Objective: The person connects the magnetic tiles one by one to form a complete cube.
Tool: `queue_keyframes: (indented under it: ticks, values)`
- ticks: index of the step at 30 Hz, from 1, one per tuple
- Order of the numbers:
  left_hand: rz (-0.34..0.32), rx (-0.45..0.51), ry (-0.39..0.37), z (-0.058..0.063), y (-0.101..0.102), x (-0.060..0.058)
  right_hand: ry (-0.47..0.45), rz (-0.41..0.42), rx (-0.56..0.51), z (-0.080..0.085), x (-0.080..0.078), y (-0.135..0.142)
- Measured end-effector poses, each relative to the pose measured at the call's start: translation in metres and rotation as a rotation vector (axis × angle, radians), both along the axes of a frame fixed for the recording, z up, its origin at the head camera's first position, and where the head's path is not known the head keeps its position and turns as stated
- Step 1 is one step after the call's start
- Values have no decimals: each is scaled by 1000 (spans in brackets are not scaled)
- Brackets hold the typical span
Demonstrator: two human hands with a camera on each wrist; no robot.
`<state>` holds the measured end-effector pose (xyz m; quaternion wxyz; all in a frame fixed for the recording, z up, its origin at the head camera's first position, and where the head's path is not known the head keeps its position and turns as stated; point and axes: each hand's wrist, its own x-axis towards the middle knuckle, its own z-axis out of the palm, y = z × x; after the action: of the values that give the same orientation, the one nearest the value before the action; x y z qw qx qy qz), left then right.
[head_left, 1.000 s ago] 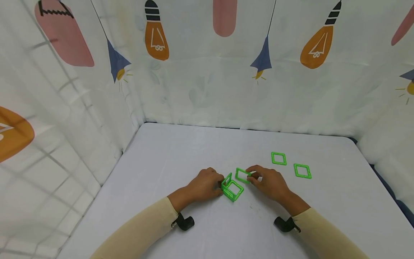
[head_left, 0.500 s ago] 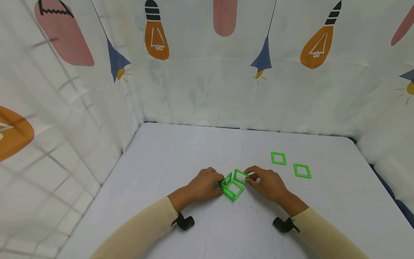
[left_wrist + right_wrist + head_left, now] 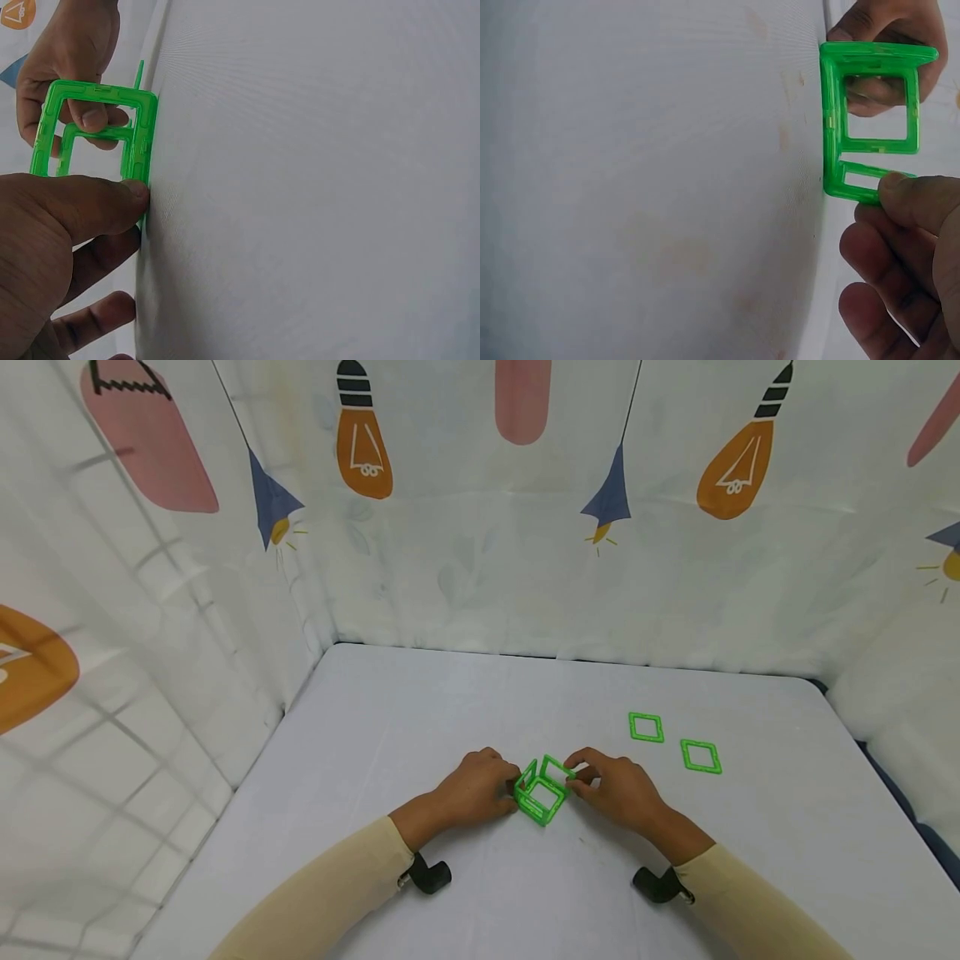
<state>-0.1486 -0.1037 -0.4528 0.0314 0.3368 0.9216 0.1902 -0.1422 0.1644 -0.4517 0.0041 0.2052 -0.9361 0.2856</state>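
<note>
Green square frame-shaped magnetic tiles stand joined on the table: a flat base tile [image 3: 553,812] with upright tiles along its sides. My left hand [image 3: 476,789] holds the left side of this build; in the left wrist view its thumb lies on an upright tile [image 3: 105,91]. My right hand [image 3: 621,789] pinches another green tile [image 3: 859,197] between thumb and fingers. That tile stands upright, its lower edge right at the base's edge in the right wrist view. Part of the build's left side is hidden behind my left fingers.
Two loose green tiles, a farther one [image 3: 647,739] and a nearer one [image 3: 701,768], lie flat to the right on the white table [image 3: 420,710]. A patterned white curtain [image 3: 480,568] hangs behind the table and along its sides.
My right hand has moved slightly left and toward me, bringing its tile from beside the build up against the base tile's edge. My left hand stays in place on the build.
</note>
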Motion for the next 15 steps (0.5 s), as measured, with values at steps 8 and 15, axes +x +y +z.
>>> queue_keyframes:
  ticks: [8,15]
  values:
    - [0,-1,6,2,1,1,1,17,9,2,1,-1]
    - [2,-18,6,4,1,1,36,36,29,2,1,-2]
